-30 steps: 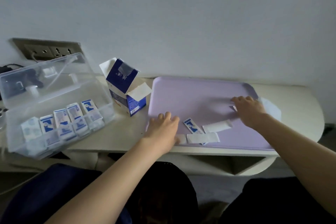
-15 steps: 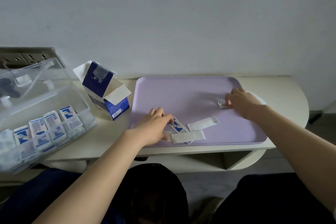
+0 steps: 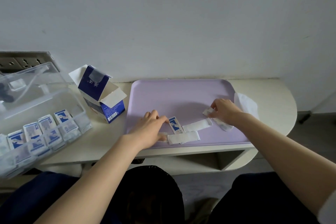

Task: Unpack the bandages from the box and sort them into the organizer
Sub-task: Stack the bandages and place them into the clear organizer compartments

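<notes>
On the lilac tray (image 3: 181,94) lie a blue-printed bandage (image 3: 175,125) and two white-backed bandages (image 3: 197,125) (image 3: 183,137). My left hand (image 3: 151,128) rests on the tray with its fingertips touching the top end of the blue-printed bandage. My right hand (image 3: 224,110) pinches a small wrapped bandage (image 3: 208,111) just above the tray, and another bandage (image 3: 224,127) lies under its wrist. The open blue bandage box (image 3: 103,100) stands left of the tray. The clear organizer (image 3: 36,114) at far left holds several bandage stacks.
A crumpled white paper (image 3: 245,104) lies off the tray's right edge. Wall sockets (image 3: 21,62) sit behind the organizer's raised lid. The white table (image 3: 269,96) has a rounded right end and an open shelf below. My dark-clothed lap is under the front edge.
My right hand has drawn the small bandage nearer and lifted it off the tray. My left hand has slid its fingers up to the blue-printed bandage. The view has shifted slightly.
</notes>
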The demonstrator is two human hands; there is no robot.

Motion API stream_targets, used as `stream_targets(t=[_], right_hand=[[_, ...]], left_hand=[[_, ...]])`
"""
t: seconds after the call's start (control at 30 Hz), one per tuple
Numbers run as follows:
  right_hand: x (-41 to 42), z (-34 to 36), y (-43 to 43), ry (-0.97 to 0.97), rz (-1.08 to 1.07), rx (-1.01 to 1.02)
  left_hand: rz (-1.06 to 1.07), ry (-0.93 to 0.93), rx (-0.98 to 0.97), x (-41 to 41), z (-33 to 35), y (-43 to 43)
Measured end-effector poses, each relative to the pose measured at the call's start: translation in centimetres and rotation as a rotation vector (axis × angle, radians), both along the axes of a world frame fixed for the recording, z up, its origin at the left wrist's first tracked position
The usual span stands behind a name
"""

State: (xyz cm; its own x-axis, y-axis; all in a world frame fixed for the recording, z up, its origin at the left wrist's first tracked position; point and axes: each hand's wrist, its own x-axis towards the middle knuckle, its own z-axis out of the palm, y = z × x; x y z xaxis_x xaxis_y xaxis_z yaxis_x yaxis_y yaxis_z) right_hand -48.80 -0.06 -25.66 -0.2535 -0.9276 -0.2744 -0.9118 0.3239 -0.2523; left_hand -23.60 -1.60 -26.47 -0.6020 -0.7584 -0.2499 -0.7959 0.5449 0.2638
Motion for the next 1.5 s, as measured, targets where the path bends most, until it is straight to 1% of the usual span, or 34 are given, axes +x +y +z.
stream_targets(t=[0.07,0.13,0.3,0.4,0.47,0.67,0.77,0.87,0.93,1.0,1.07,1.13,1.17,1.23,1.3,1.43,1.5], right_hand=[[0.6,0.2,0.2,0.034,-0.001,0.025],[0.9,0.0,0.2,0.049,-0.005,0.001],[1.8,-0.5,0.4,-0.031,-0.123,-0.027],[2.1,-0.6,0.6,-0.076,-0.146,-0.031],[2.1,-0.8,0.8,-0.075,-0.142,-0.014],[2.2,-0.7,1.0,0.013,-0.060,0.000],[2.4,-0.7,1.0,-0.011,-0.058,0.007],[2.8,-0.8,0.9,-0.109,-0.083,-0.022],[3.0,-0.5,1.0,-0.109,-0.102,-0.074],[3.2,0.4,0.9,-0.055,-0.046,-0.183],[3.6,1.6,0.7,-0.009,0.100,-0.322],[4.3,2.9,0.9,-0.057,0.217,-0.402],[4.8,3.3,0.9,-0.108,0.265,-0.402],[6.0,3.6,1.2,-0.219,0.341,-0.328],[7.2,3.1,1.5,-0.287,0.380,-0.209],[7.7,1.9,1.6,-0.306,0.484,-0.029],[7.1,1.8,1.6,-0.255,0.500,0.010]], left_hand=[[-0.003,-0.012,-0.007,0.0,0.1,0.1],[-0.010,-0.016,-0.007,-0.1,0.2,0.1],[-0.037,-0.043,-0.024,-0.1,0.4,0.4],[-0.033,-0.042,-0.025,-0.1,0.5,0.5],[-0.030,-0.048,-0.034,-0.1,0.4,0.5],[-0.019,-0.060,-0.057,-0.3,0.4,0.8],[0.029,-0.122,-0.017,0.1,0.7,0.7],[0.130,-0.212,0.053,0.5,1.0,0.4],[0.180,-0.200,0.113,0.8,1.2,0.3],[0.197,-0.178,0.137,0.9,1.3,0.3],[0.211,-0.173,0.147,1.0,1.4,0.3],[0.234,-0.161,0.172,1.0,1.2,0.2],[0.246,-0.154,0.181,1.0,1.2,0.1],[0.264,-0.145,0.188,1.1,1.2,0.0],[0.278,-0.122,0.206,1.3,1.2,0.0],[0.250,-0.087,0.223,1.4,1.2,0.1],[0.238,-0.083,0.199,1.6,1.2,-0.1]])
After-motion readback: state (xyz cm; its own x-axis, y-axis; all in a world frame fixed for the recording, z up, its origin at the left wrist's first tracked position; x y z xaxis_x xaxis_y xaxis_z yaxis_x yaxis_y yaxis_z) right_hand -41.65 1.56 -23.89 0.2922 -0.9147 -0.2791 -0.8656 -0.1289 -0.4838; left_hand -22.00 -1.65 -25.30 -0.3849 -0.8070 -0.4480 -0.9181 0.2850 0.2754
